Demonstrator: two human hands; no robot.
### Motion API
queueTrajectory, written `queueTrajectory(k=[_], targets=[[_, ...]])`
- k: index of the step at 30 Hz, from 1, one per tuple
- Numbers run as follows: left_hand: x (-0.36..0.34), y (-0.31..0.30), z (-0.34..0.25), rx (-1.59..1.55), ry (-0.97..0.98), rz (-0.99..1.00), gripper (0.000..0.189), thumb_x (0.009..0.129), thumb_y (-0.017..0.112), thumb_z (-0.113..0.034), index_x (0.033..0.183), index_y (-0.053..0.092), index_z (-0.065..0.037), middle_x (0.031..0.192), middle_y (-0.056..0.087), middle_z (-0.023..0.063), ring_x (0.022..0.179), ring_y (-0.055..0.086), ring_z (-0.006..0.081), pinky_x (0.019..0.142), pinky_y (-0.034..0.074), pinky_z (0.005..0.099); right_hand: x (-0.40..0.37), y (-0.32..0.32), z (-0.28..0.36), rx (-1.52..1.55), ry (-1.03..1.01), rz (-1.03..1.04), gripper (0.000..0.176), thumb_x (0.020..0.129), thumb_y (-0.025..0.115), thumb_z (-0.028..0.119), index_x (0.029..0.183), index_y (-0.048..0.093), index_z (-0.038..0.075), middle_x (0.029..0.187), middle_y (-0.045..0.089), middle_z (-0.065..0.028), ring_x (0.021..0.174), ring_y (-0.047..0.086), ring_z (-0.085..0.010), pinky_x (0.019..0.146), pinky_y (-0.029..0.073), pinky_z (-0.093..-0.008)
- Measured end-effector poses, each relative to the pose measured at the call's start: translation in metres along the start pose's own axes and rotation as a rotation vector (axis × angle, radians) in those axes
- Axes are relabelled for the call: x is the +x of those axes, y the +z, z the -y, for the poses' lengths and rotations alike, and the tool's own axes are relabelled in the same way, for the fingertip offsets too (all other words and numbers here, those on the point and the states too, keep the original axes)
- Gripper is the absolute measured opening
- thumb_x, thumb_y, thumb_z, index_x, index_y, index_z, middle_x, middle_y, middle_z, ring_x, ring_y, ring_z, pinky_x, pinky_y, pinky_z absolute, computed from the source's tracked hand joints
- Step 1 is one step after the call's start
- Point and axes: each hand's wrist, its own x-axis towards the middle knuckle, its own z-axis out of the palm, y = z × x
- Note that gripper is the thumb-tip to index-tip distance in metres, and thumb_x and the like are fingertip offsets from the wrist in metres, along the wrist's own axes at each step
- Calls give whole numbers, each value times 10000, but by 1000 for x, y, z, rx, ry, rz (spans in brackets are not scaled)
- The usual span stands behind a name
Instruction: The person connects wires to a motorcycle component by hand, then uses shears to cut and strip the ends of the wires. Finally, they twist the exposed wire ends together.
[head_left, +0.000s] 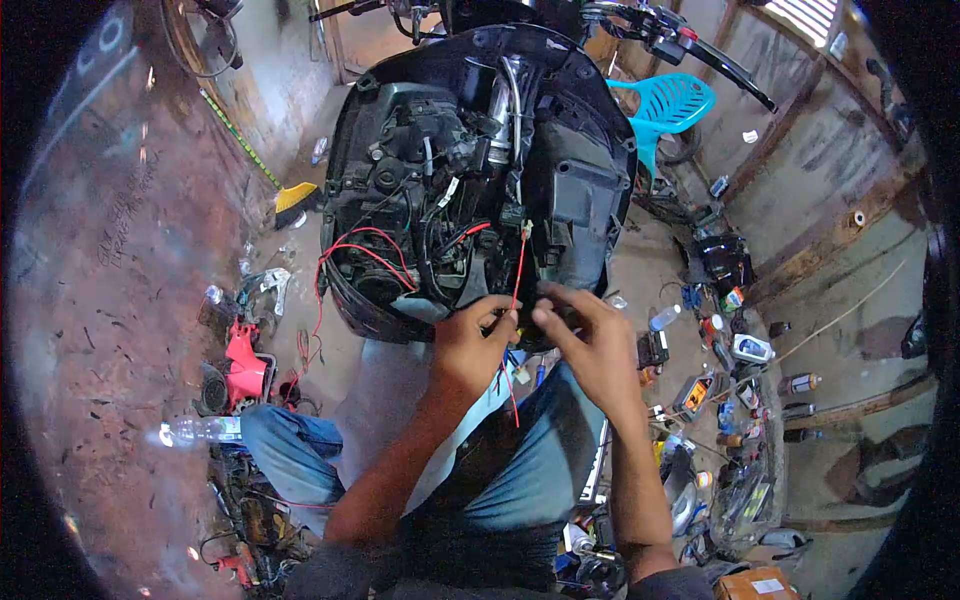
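My left hand [472, 348] pinches a thin red wire [519, 272] between thumb and fingertips. The wire runs up to a small pale connector [527, 230] on the opened black motorbike body [590, 190], and its loose end hangs below my hand. Just to the right, my right hand [600, 350] is held with thumb and forefinger apart and nothing visible between them. Looped red wires [352, 245] lie over the body's left side, and a short red piece of wire [474, 231] lies near its middle. Dark cables below my hands are partly hidden.
A turquoise plastic chair [672, 105] stands behind the body on the right, below a handlebar lever [735, 75]. A yellow broom [295, 200] leans at the left wall. Bottles, including a white one [752, 348], and parts crowd the right floor; a red plastic part [247, 365] lies left.
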Motion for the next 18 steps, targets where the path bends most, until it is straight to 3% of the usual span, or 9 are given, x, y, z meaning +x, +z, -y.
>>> queueTrajectory(k=[3, 6, 9, 10, 14, 17, 18], targets=[[-2, -3, -7, 60, 31, 6, 282, 1023, 672, -196, 1224, 709, -1, 839, 780, 96, 699, 703, 116, 640, 534, 288, 15, 26, -29, -2, 32, 32, 335, 940, 768, 253, 1127, 754, -25, 917, 730, -161, 812, 718, -234, 754, 542, -347], [-3, -6, -11, 61, 8, 34, 297, 1030, 669, -211, 1232, 700, 5, 831, 779, 95, 567, 637, 100, 529, 488, 285, 19, 33, -20, 77, 163, 62, 307, 954, 753, 237, 1097, 761, -35, 809, 732, -171, 694, 696, -176, 669, 537, -336], [-4, -10, -11, -7, -38, 61, 331, 1043, 653, -224, 1283, 658, 4, 844, 781, 102, 446, 557, 100, 428, 424, 294, 31, 29, -16, 53, 112, -191, 301, 968, 748, 237, 1091, 763, -37, 771, 740, -156, 682, 687, -135, 657, 537, -306], [-3, -10, -10, -33, -52, 71, 348, 1048, 645, -228, 1308, 639, 3, 852, 782, 106, 409, 531, 102, 397, 402, 299, 33, 27, -5, 131, 116, -296, 241, 990, 734, 193, 1084, 771, -26, 825, 766, -114, 749, 695, -106, 686, 547, -283], [-3, -10, -8, -114, -87, 57, 423, 1077, 591, -235, 1410, 530, 20, 909, 785, 128, 386, 542, 131, 369, 398, 295, 51, 40, -22, 362, -74, -481, 159, 1029, 681, 98, 1108, 758, -16, 919, 772, -65, 811, 699, -102, 728, 564, -278], [2, -12, -12, -40, -94, 87, 415, 1088, 563, -239, 1405, 533, 27, 908, 786, 125, 387, 546, 135, 371, 401, 304, 63, 47, -30, 803, 21, -421, 175, 1035, 678, 115, 1114, 744, -27, 913, 760, -46, 752, 679, -103, 723, 558, -279], [5, -13, -15, 9, -79, 106, 474, 1085, 555, -252, 1448, 507, 48, 861, 786, 124, 386, 553, 147, 383, 425, 312, 62, 41, -26, 680, 112, -416, 230, 1055, 660, 180, 1131, 739, -21, 902, 732, -29, 727, 625, -83, 693, 517, -264]])
